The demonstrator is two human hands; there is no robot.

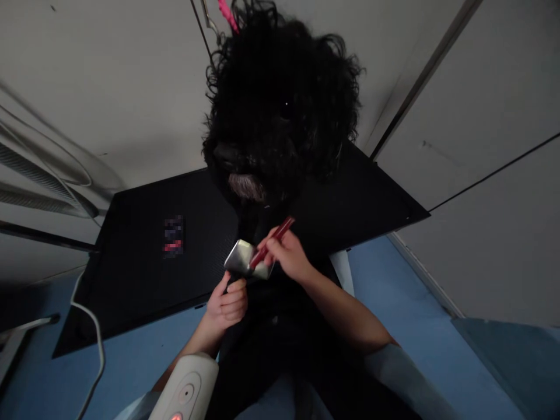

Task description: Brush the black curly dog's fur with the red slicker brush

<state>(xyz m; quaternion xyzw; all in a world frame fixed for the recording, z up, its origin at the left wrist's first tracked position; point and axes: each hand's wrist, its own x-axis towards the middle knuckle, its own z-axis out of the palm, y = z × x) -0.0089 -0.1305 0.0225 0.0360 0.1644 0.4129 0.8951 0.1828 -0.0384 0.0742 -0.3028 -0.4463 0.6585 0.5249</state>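
My left hand point(228, 304) is closed round the dark handle of a slicker brush, its broad silvery head point(238, 256) tilted up in front of me. In my right hand point(286, 254) is a slim dark-red pen point(273, 241), held slantwise in a pinch. The pen's lower end meets the brush head or lies just over it; I cannot tell which. Just beyond both hands a black curly-haired dog point(280, 99) faces me, with greyer hair at its chin. Its lower body merges with the dark surface and is hard to make out.
The dog is on a black table point(144, 280). A small blurred item point(174, 236) lies on its left side. A white device point(188, 388) with a red light juts in at the bottom. A pale cable point(98, 338) and ribbed hoses point(39, 172) are at left. Walls stand behind and right.
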